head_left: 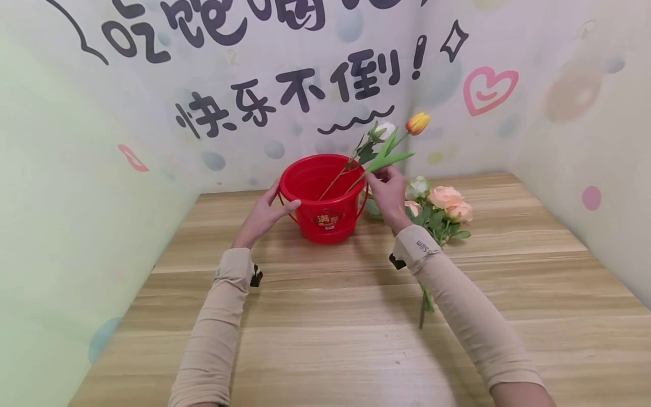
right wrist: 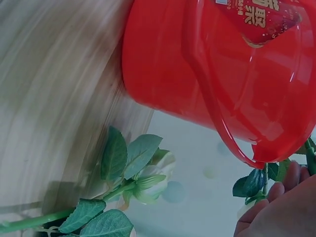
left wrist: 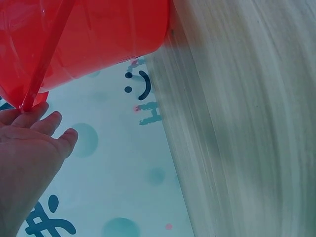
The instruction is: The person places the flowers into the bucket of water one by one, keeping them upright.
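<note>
Clearly the left hand (head_left: 262, 217) touches the red bucket (head_left: 309, 219) with extended fingers on the left while the right hand (head_left: 390, 193), at the right rim, pinches the tulip (head_left: 417, 123), likely light, bendy and best held by its stem, which slants inside like that of the white flower (head_left: 385, 131).

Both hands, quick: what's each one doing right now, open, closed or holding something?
Left hand: open, touching the round red plastic bucket.
Right hand: closed, pinching the green-stemmed, orange-and-yellow tulip.
</note>
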The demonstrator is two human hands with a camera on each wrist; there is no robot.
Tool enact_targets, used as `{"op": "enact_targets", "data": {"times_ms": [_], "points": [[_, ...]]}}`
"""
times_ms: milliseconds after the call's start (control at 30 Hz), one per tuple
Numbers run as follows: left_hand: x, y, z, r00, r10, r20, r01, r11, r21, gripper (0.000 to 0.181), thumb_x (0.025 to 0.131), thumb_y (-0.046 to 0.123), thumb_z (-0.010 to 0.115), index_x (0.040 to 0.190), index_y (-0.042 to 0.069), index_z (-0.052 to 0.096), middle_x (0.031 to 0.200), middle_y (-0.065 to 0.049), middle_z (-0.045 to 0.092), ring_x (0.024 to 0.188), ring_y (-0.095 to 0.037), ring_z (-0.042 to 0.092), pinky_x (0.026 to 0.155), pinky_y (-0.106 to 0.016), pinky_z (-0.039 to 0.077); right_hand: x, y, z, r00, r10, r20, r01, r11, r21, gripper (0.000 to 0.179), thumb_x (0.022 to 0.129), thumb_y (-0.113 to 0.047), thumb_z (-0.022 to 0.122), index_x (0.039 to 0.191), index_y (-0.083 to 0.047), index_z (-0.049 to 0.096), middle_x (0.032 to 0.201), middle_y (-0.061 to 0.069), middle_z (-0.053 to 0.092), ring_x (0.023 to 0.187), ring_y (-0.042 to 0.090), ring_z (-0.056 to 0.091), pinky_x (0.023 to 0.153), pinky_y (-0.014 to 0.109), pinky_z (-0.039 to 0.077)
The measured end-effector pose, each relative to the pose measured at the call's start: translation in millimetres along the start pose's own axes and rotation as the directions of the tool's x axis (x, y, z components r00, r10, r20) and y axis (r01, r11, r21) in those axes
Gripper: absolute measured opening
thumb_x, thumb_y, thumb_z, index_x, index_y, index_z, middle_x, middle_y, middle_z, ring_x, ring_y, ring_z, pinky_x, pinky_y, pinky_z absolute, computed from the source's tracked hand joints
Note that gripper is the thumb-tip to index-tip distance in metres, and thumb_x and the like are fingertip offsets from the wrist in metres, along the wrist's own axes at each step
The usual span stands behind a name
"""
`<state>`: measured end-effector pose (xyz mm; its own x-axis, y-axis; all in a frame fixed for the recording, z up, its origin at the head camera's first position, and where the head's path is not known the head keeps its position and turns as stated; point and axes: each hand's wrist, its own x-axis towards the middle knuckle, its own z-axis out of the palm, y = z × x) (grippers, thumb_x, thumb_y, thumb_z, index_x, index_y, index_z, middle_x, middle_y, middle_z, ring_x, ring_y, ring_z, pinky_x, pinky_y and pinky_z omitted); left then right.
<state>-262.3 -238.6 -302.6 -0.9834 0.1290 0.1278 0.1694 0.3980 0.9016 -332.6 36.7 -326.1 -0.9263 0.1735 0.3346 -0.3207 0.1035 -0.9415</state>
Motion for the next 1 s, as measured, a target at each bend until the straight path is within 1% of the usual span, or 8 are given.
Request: {"op": "enact_targets", "data": {"times_ms": [133,267,400,567,733,800,1000], "points": [[-0.1,-0.1,-0.1,1.0,0.003,0.002,-0.003,1.0,-0.01,0.087,0.097,0.028,0.071,0.166,0.01,0.021,0.167,-0.013,0.029,0.151,-0.034,0.027,0.111,-0.056,0.042,-0.6,1.0,-1.2,1.0,0.009,0.028,-0.008,1.0,-0.022,0.023,0.097,-0.018,0.067,0.106,0.003,0.071,0.093,0.005,0.064,0.083,0.014,0.053,0.066,0.024,0.043],[0.4,-0.9,0.0,1.0,0.012,0.004,-0.012,1.0,-0.01,0.087,0.097,0.028,0.071,0.166,0.01,0.022,0.167,-0.014,0.03,0.15,-0.034,0.028,0.111,-0.056,0.042,-0.4,2.8,-2.6,0.998,0.028,0.058,-0.026,0.999,-0.042,0.027,0.099,-0.02,0.065,0.109,0.003,0.072,0.095,0.008,0.065,0.085,0.015,0.054,0.067,0.024,0.044],[1.0,-2.2,0.0,1.0,0.02,0.005,-0.02,1.0,-0.002,0.087,0.096,0.027,0.071,0.166,0.009,0.022,0.166,-0.015,0.031,0.149,-0.034,0.03,0.111,-0.056,0.043,0.1,4.6,-3.7,0.997,0.037,0.072,-0.031,0.996,-0.079,0.03,0.1,-0.024,0.064,0.112,0.003,0.073,0.1,0.011,0.067,0.086,0.017,0.055,0.07,0.025,0.046],[1.0,-2.2,0.1,1.0,0.028,0.005,-0.028,1.0,-0.002,0.087,0.096,0.027,0.071,0.165,0.008,0.022,0.166,-0.015,0.031,0.149,-0.034,0.03,0.111,-0.056,0.042,0.2,3.9,-4.6,0.997,0.04,0.073,-0.033,0.995,-0.097,0.033,0.099,-0.026,0.063,0.109,0.003,0.073,0.099,0.013,0.067,0.087,0.018,0.055,0.073,0.027,0.046],[0.3,-1.6,0.5,0.999,0.033,0.005,-0.033,0.999,-0.01,0.086,0.096,0.026,0.071,0.165,0.008,0.022,0.166,-0.016,0.03,0.15,-0.034,0.029,0.112,-0.057,0.041,0.1,2.5,-5.4,0.997,0.048,0.066,-0.041,0.992,-0.116,0.037,0.1,-0.03,0.06,0.106,0.004,0.072,0.095,0.013,0.063,0.084,0.018,0.051,0.07,0.028,0.043],[-0.1,-1.4,0.7,0.999,0.034,0.004,-0.034,0.999,-0.009,0.086,0.097,0.026,0.071,0.165,0.008,0.022,0.166,-0.015,0.03,0.15,-0.034,0.029,0.112,-0.057,0.042,0.0,2.4,-5.8,0.996,0.054,0.065,-0.046,0.992,-0.118,0.038,0.101,-0.032,0.059,0.106,0.003,0.072,0.097,0.016,0.063,0.082,0.018,0.05,0.069,0.028,0.041],[-1.4,-0.7,1.2,1.0,0.03,0.003,-0.03,1.0,-0.008,0.087,0.097,0.026,0.071,0.165,0.008,0.022,0.167,-0.015,0.03,0.15,-0.034,0.029,0.112,-0.057,0.042,0.1,3.1,-6.8,0.996,0.078,0.043,-0.073,0.992,-0.106,0.048,0.105,-0.041,0.053,0.109,0.003,0.071,0.111,0.024,0.067,0.081,0.019,0.051,0.067,0.029,0.041]]}}
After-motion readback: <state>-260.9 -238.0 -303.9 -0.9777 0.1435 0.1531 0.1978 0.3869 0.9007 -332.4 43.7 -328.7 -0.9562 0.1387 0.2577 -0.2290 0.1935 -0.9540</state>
